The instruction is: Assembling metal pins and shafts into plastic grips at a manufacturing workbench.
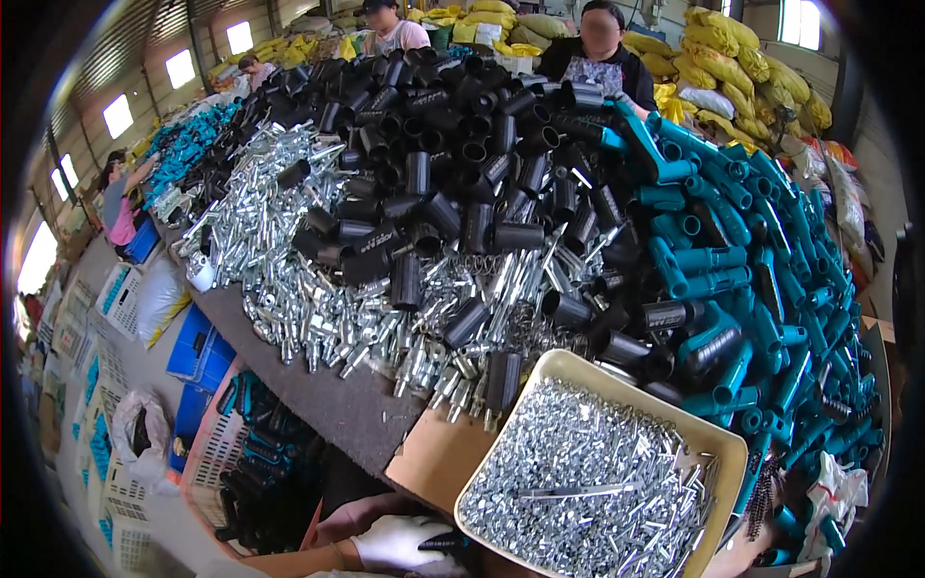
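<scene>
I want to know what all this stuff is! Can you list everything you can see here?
black tubes: too many to count, black, heaped at the middle and far end of the table
silver metal parts: too many to count, shiny silver, spread on the left of the table
teal handles: too many to count, teal, piled on the right
tray: one, beige, near edge of the table, full of small silver screws
table: one, dark top
blue crates: a few, blue, on the floor at left
yellow sacks: many, yellow, stacked at the back
other people: four, at the far end and the left side
hands: one gloved hand, white, at the lower edge; which hand it is cannot be told
</scene>
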Available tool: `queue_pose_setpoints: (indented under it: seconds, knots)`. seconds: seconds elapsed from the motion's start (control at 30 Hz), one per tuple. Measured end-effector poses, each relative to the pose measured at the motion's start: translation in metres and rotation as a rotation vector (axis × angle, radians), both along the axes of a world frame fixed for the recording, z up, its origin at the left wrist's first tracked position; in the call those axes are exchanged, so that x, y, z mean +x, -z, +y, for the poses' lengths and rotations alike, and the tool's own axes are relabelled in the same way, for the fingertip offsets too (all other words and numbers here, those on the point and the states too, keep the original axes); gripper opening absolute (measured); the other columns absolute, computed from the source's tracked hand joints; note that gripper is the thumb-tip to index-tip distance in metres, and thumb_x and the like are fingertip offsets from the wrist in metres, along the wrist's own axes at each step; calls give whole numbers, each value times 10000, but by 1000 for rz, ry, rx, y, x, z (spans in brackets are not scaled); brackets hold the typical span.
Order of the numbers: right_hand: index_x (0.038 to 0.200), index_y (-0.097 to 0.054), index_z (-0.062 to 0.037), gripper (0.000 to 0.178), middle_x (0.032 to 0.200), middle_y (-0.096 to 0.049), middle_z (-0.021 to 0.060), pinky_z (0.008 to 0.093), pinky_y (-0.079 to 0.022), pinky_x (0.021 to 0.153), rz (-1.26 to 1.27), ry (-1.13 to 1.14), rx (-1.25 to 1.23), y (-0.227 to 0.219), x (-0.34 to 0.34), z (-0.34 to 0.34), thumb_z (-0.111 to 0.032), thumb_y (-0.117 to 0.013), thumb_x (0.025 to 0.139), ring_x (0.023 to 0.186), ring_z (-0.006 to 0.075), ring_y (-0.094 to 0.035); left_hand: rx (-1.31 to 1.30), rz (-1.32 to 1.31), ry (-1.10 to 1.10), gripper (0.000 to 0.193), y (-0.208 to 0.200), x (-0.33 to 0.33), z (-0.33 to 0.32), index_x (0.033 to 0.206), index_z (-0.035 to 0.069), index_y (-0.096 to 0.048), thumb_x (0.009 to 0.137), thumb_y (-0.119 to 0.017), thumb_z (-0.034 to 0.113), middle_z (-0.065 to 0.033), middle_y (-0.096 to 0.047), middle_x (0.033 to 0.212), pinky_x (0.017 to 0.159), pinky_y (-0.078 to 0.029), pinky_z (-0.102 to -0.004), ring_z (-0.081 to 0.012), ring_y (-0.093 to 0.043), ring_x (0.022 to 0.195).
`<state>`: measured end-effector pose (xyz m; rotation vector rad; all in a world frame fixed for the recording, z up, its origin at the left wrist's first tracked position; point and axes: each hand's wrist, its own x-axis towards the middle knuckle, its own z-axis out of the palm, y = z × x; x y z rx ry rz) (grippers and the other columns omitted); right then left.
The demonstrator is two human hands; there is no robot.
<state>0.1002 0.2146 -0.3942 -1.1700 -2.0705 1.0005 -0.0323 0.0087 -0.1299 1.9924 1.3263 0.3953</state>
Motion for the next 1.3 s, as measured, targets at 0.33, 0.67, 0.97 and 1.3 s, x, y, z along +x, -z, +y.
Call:
queue_pose_setpoints:
  seconds: [0.33, 0.67, 0.97, 1.3]
  knots:
    - [1295, -625, -69, 445, 1354, -611, 126, 381, -391, 1100, -339, -42, -67, 4, 60, -34, -357, -405, 1035, 1249, 310, -550, 51, -3, -212, 450, 14, 24, -21, 1114, 100, -657, 845, -698, 458, -211, -694, 962, 713, -553, -482, -396, -685, 825]
    - [1306, -612, -49, 516, 1370, -592, 173, 397, -319, 1154, -202, 13, -317, -82, 58, -138, -443, -523, 986, 1309, 340, -505, -347, 145, -1, 496, 61, 35, 9, 1144, 54, -654, 895, -574, 475, -191, -716, 984, 776, -533, -470, -402, -680, 871]
    - [1221, -657, -37, 444, 1288, -620, 219, 482, -411, 1058, -291, 309, -187, -108, 36, -143, -289, -424, 939, 1189, 399, -573, -295, 191, -103, 427, 58, 42, 16, 1062, 42, -677, 816, -617, 385, -211, -719, 949, 733, -537, -507, -407, -694, 847]
    - [1191, -664, 77, 426, 1231, -672, 224, 385, -434, 1053, -150, 431, -301, -108, 48, -136, -222, -684, 888, 1170, 303, -621, -322, 85, -215, 320, 67, 50, 13, 1010, 49, -666, 773, -636, 262, -233, -698, 877, 730, -525, -534, -435, -675, 812]
